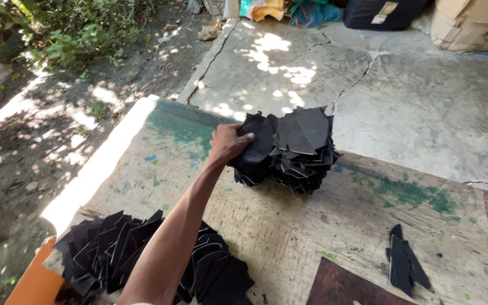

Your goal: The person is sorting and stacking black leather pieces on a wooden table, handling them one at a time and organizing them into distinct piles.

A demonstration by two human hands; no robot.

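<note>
Closest to the camera, a loose spread of black cut pieces (142, 254) lies fanned along the near left edge of the worn wooden tabletop (289, 226), partly hidden under the person's outstretched left forearm. That left hand (228, 142) reaches to the far side of the board, its fingers curled closed around the left side of a thick stack of black cut pieces (292, 149) that sits near the far edge, thumb on top. The right hand is out of view, so its fingers cannot be judged. A few black offcuts (403, 261) lie near the right edge, beside a dark reddish sheet (351, 285) at the near edge. Judging from this, much material is already stacked, while the near spread remains ungathered.
</note>
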